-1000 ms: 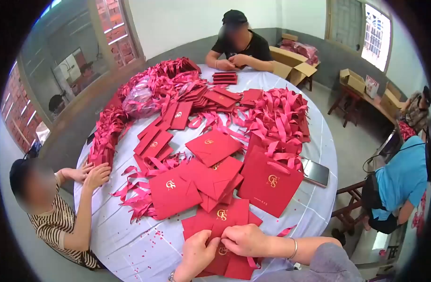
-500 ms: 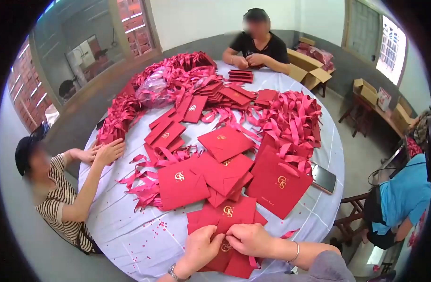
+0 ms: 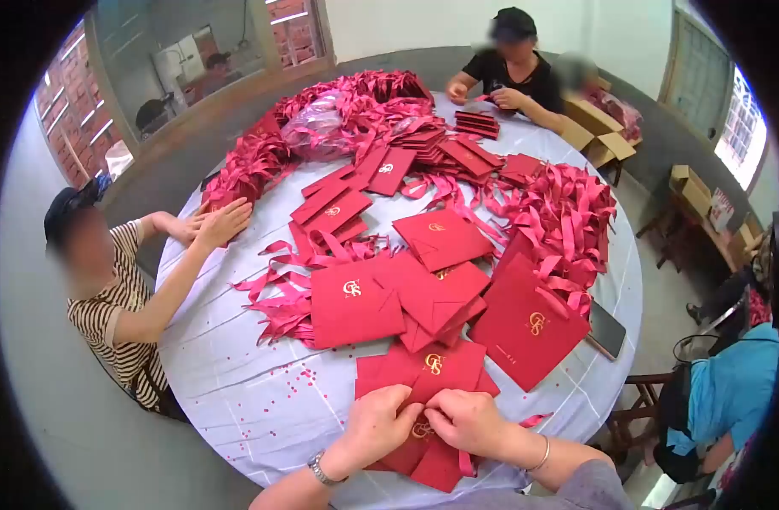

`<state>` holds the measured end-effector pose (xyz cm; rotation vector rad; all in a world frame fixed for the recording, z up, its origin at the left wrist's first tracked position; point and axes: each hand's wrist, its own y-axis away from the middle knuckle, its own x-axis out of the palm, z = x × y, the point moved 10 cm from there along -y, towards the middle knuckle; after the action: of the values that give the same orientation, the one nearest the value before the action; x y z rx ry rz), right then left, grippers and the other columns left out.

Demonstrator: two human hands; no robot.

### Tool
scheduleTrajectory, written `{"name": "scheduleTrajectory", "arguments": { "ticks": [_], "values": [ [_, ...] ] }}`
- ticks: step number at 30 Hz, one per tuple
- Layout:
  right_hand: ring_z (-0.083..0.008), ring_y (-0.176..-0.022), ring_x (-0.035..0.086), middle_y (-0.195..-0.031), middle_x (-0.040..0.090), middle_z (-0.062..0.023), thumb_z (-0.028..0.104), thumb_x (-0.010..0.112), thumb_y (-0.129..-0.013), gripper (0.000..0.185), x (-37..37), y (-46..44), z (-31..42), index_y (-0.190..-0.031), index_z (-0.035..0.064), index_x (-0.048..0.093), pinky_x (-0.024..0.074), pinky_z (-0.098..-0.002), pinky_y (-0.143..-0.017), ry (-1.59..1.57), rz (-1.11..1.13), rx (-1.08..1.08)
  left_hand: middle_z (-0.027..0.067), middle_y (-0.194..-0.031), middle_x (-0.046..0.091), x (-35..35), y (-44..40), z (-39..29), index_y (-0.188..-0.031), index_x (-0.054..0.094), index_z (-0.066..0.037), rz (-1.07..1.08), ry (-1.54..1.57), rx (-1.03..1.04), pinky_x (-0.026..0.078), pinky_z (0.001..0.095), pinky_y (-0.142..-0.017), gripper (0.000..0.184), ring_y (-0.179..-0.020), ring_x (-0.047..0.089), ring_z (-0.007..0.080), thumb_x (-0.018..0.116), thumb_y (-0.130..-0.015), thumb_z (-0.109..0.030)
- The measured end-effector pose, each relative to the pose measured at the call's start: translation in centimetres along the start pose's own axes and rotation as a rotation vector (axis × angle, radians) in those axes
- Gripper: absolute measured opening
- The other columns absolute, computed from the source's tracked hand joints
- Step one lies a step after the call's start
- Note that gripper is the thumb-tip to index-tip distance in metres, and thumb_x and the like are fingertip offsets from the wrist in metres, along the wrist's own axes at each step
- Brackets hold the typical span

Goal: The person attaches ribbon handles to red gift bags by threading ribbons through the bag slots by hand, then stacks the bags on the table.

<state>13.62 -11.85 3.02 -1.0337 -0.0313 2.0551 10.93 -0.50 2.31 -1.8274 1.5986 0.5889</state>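
Note:
My left hand [image 3: 379, 429] and my right hand [image 3: 473, 422] meet at the near edge of the table, fingertips pinched together on a flat red paper gift bag [image 3: 440, 469] with a gold logo. The exact spot they pinch is hidden by my fingers. A pink ribbon [image 3: 466, 464] hangs below my right hand. Directly beyond my fingers, another red bag [image 3: 453, 361] with a gold logo lies flat, partly under the held one. Larger red bags [image 3: 355, 310] overlap just past it.
Heaps of pink ribbon handles [image 3: 568, 212] and stacked red bags cover much of the white-covered round table [image 3: 211, 374]. A phone [image 3: 608, 330] lies at the right. People sit at the left and far side; another in blue [image 3: 733, 382] is at the right. Cardboard boxes [image 3: 598, 127] stand behind.
My view has swung slightly, so the table appears shifted right. Both my hands stay pinched at the bag. The far person's hands have moved apart.

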Motion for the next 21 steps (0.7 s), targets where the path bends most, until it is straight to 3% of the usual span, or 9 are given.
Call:
{"name": "scheduleTrajectory", "arguments": {
  "ticks": [4, 6, 13, 21],
  "values": [
    [-0.0283, -0.062, 0.064, -0.07, 0.063, -0.0111, 0.017, 0.066, -0.082, 0.012, -0.3, -0.17, 0.35, -0.08, 0.0065, 0.059, 0.0511, -0.0395, -0.052, -0.024, 0.005, 0.007, 0.0175, -0.074, 0.061, -0.12, 0.02, 0.05, -0.084, 0.062, -0.001, 0.002, 0.022, -0.029, 0.047, 0.0424, -0.059, 0.018, -0.069, 0.062, 0.0352, 0.07, -0.08, -0.016],
    [-0.0271, -0.063, 0.065, -0.071, 0.064, -0.0115, 0.009, 0.069, -0.079, 0.008, -0.17, -0.09, 0.06, -0.081, 0.0043, 0.064, 0.0517, -0.0352, -0.055, 0.005, 0.015, 0.044, 0.0173, -0.076, 0.062, -0.24, 0.0, -0.38, -0.084, 0.061, -0.001, -0.002, 0.004, 0.01, 0.047, 0.0431, -0.06, 0.018, -0.072, 0.062, 0.0356, 0.069, -0.08, -0.016],
    [-0.0257, -0.059, 0.063, -0.069, 0.063, -0.011, 0.009, 0.07, -0.078, 0.008, -0.4, -0.25, 0.87, -0.079, 0.0036, 0.064, 0.0502, -0.0347, -0.052, 0.013, -0.02, -0.026, 0.0169, -0.077, 0.062, -0.18, 0.31, -0.07, -0.084, 0.06, -0.003, -0.007, 0.003, 0.0, 0.047, 0.0446, -0.06, 0.019, -0.073, 0.062, 0.036, 0.068, -0.08, -0.019],
    [-0.0265, -0.064, 0.065, -0.072, 0.064, -0.009, 0.013, 0.068, -0.08, 0.008, -0.26, -0.33, 0.39, -0.08, 0.0068, 0.063, 0.0513, -0.0383, -0.055, 0.018, 0.007, 0.041, 0.0161, -0.075, 0.061, -0.19, 0.17, -0.14, -0.081, 0.057, -0.003, 0.006, 0.013, -0.003, 0.046, 0.046, -0.059, 0.021, -0.073, 0.061, 0.0368, 0.067, -0.082, -0.022]
  ]
}}
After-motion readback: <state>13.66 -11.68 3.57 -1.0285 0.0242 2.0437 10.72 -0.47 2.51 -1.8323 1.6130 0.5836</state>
